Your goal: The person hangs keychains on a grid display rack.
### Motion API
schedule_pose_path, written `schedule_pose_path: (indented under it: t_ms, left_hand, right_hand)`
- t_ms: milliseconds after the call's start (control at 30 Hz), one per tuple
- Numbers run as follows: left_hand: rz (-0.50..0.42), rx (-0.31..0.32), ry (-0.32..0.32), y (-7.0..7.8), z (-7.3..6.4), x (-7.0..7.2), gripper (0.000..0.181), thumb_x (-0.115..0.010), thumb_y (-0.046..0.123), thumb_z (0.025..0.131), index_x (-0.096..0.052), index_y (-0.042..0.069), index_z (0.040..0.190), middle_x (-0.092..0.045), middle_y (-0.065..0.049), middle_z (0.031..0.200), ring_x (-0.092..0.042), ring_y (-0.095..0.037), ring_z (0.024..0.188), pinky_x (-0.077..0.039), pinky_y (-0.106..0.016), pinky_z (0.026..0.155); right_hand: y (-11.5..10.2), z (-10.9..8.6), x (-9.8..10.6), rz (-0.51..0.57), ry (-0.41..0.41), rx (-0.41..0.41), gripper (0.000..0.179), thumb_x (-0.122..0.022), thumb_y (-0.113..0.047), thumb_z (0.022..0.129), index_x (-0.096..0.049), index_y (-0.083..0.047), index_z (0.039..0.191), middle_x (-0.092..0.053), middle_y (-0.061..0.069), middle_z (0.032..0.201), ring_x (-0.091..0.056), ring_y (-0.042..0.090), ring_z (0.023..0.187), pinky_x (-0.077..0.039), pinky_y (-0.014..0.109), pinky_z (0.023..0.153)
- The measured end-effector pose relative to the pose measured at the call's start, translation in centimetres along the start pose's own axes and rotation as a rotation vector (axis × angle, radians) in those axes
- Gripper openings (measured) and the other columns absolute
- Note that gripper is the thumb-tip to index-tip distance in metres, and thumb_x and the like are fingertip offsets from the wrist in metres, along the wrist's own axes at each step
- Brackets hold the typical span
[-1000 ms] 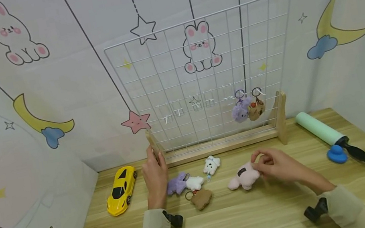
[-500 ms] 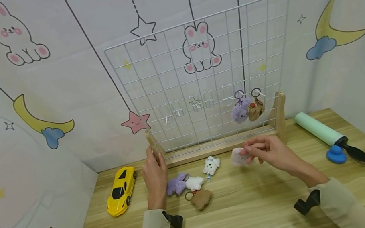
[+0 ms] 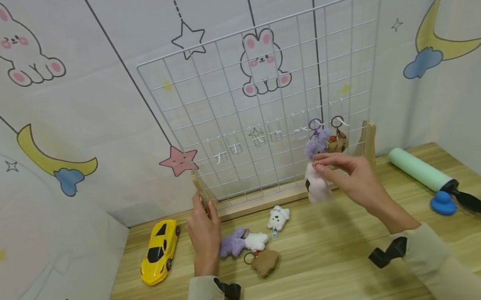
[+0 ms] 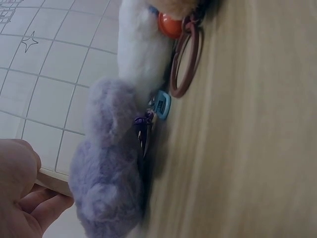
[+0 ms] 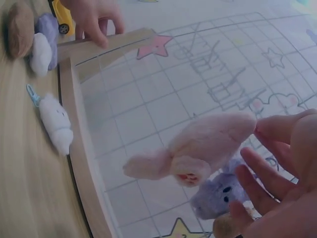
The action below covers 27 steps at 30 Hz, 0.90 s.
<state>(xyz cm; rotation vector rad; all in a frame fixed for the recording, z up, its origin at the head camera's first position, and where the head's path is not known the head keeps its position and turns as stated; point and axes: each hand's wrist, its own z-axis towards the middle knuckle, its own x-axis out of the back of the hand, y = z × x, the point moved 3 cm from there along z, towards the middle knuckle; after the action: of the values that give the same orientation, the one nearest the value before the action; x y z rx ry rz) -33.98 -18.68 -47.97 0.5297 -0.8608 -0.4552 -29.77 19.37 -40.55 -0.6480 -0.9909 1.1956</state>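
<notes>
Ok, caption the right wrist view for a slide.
Right hand pinches a pink plush in front of a wire grid, a purple plush behind it.

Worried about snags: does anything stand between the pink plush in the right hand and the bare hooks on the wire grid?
Nothing visible stands between the pink plush and the bare hooks; the hanging purple plush is nearby, but right of those hooks.

The pink toy (image 5: 213,141) looks fuzzy plush, the stand (image 3: 269,201) smooth matt wood, the grid (image 3: 261,102) metal, the car (image 3: 160,251) glossy plastic.
</notes>
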Motion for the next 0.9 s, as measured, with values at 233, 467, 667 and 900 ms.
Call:
schedule_pose_path:
  t_ms: [233, 467, 667, 900]
  left_hand:
    - [-0.008, -0.009, 0.007, 0.0, 0.0, 0.1, 0.040, -0.065, 0.017, 0.109, -0.059, 0.002, 0.146, -0.080, -0.028, 0.108, -0.080, -0.045, 0.091, -0.064, -0.059, 0.076]
    - [-0.004, -0.018, 0.018, -0.1, 0.0, -0.1, 0.040, -0.066, 0.016, 0.109, -0.059, 0.002, 0.145, -0.080, -0.028, 0.107, -0.080, -0.045, 0.090, -0.064, -0.059, 0.075]
    - [-0.003, -0.027, 0.029, -0.2, 0.0, -0.1, 0.039, -0.067, 0.017, 0.109, -0.060, 0.002, 0.145, -0.080, -0.028, 0.105, -0.079, -0.045, 0.088, -0.064, -0.058, 0.073]
    - [-0.006, -0.032, 0.036, -0.2, 0.0, -0.2, 0.039, -0.068, 0.015, 0.108, -0.060, 0.002, 0.144, -0.080, -0.027, 0.105, -0.080, -0.045, 0.088, -0.064, -0.058, 0.072]
  right_hand:
    - [-1.1, 0.9, -0.8, -0.015, 0.080, 0.052, 0.020, -0.074, -0.023, 0.105, -0.081, -0.010, 0.119, -0.080, 0.009, 0.127, -0.065, 0.003, 0.133, -0.043, 0.023, 0.120]
    - [-1.9, 1.5, -1.1, 0.037, 0.141, 0.145, 0.016, -0.073, -0.010, 0.104, -0.080, -0.001, 0.116, -0.074, 0.012, 0.120, -0.065, 0.007, 0.120, -0.046, 0.017, 0.114]
    - [-2.3, 2.0, -1.1, 0.090, 0.191, 0.136, 0.017, -0.071, -0.011, 0.105, -0.077, 0.002, 0.114, -0.073, 0.002, 0.120, -0.067, 0.010, 0.115, -0.052, 0.018, 0.103]
    - [-2.5, 2.7, -1.5, 0.124, 0.289, 0.131, 0.020, -0.074, -0.013, 0.104, -0.076, 0.005, 0.113, -0.075, 0.000, 0.110, -0.071, 0.009, 0.100, -0.056, 0.016, 0.091]
